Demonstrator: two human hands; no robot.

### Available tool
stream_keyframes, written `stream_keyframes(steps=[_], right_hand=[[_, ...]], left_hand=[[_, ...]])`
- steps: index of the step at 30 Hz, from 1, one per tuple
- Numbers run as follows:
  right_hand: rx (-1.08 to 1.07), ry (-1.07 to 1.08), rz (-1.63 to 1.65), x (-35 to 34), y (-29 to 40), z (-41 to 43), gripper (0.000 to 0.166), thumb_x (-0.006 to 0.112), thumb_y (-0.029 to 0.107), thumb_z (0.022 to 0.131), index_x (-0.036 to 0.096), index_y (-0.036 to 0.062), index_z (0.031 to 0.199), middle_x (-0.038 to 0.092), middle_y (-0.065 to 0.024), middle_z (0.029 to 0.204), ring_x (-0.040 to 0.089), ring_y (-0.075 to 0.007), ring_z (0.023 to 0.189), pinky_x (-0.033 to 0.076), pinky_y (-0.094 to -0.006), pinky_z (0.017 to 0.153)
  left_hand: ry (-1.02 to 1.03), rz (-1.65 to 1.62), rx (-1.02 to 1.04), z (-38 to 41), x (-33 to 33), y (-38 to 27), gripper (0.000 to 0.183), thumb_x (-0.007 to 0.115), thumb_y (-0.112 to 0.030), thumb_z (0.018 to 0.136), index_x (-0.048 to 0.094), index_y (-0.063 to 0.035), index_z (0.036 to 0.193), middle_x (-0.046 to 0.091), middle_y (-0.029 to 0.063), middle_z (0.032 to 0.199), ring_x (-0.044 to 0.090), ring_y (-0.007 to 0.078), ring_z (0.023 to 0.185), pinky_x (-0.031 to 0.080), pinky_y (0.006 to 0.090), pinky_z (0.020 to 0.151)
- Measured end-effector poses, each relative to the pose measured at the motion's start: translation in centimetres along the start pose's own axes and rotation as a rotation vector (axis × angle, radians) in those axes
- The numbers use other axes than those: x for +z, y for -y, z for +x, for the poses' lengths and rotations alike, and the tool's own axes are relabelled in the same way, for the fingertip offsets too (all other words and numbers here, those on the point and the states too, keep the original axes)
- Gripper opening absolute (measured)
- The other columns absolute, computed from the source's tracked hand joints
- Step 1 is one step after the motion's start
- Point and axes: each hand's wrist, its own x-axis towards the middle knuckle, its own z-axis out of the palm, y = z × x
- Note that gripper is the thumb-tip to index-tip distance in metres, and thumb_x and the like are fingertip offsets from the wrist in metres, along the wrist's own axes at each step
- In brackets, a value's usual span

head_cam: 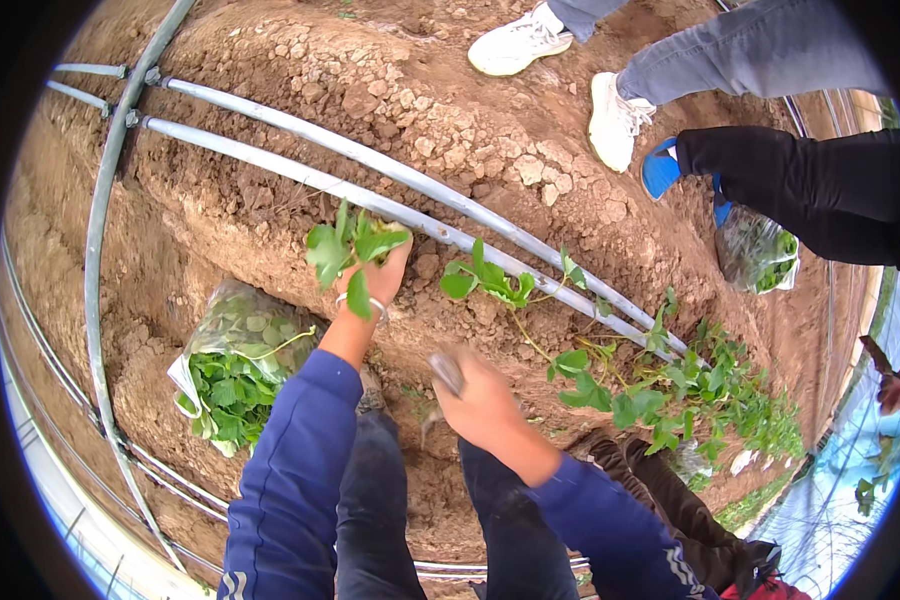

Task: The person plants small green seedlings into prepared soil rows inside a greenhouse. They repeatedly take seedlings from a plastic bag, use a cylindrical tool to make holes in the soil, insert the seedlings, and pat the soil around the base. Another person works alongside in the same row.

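My left hand (379, 274), with a bracelet at the wrist, reaches to the soil bed beside the metal pipes. It grips a leafy green seedling (349, 244) whose leaves spread over the fingers. My right hand (480, 401) is closed around a small grey tool (446, 373), blurred, its kind unclear; it is over the soil between my legs and the bed. A clear plastic bag of green seedlings (240, 375) lies to the left of my left forearm. Right of my left hand, another seedling (487, 279) stands in the bed, and several more run along it.
Two metal pipes (307, 176) run diagonally over the bed and join a curved pipe (101, 225) at the left. People in white shoes (521, 41) and blue shoes (661, 169) stand opposite. Another seedling bag (761, 251) lies by them. A person in brown trousers (682, 495) is close at my right.
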Motion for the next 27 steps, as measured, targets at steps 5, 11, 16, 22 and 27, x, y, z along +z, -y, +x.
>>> stream_keyframes(steps=[5,11,16,22,27], right_hand=[[0.067,-0.148,0.02,3.0,-2.3,8.1,0.033,0.056,0.016,0.082,0.051,0.001,0.111,0.06,-0.0227,0.083,0.061,-0.037,0.075,0.048,-0.0409,0.067],[-0.069,-0.068,-0.287,2.3,-2.6,10.7,0.036,0.059,0.013,0.08,0.05,-0.0031,0.111,0.059,-0.0194,0.089,0.059,-0.0347,0.079,0.048,-0.0407,0.069],[-0.258,-0.181,-0.268,1.7,-2.9,10.5,0.047,0.062,0.015,0.079,0.045,-0.0033,0.12,0.054,-0.021,0.1,0.056,-0.0353,0.089,0.048,-0.0413,0.074],[-0.118,0.019,-0.491,0.9,0.0,12.0,0.056,0.064,0.017,0.077,0.042,0.022,0.127,0.046,-0.0148,0.108,0.057,-0.0327,0.091,0.051,-0.0409,0.071],[-0.231,-0.024,-0.459,1.1,-0.6,11.4,0.048,0.066,0.019,0.073,0.049,0.02,0.118,0.049,-0.0145,0.1,0.058,-0.0321,0.089,0.05,-0.0414,0.07]], left_hand=[[0.054,-0.504,0.413,-0.6,1.5,4.3,0.024,0.065,-0.007,0.078,0.054,-0.0011,0.098,0.058,0.0083,0.088,0.057,0.0171,0.077,0.047,0.0284,0.068],[0.022,-0.493,0.165,-1.2,2.0,3.7,0.036,0.059,-0.021,0.082,0.048,-0.0006,0.111,0.054,0.0119,0.1,0.054,0.0209,0.089,0.045,0.0338,0.075],[-0.276,-0.395,0.264,-1.2,2.8,3.4,0.036,0.056,-0.025,0.085,0.048,-0.0044,0.113,0.051,0.0098,0.11,0.052,0.0197,0.098,0.044,0.0338,0.088],[-0.028,-0.667,0.083,-1.1,2.7,2.7,0.032,0.061,-0.026,0.083,0.055,-0.0011,0.102,0.06,0.009,0.097,0.058,0.0171,0.082,0.048,0.0313,0.067],[0.035,-0.287,0.039,-0.7,-1.2,-0.1,0.032,0.064,-0.037,0.078,0.068,-0.0056,0.084,0.065,0.0167,0.084,0.061,0.0276,0.076,0.046,0.0338,0.072]])
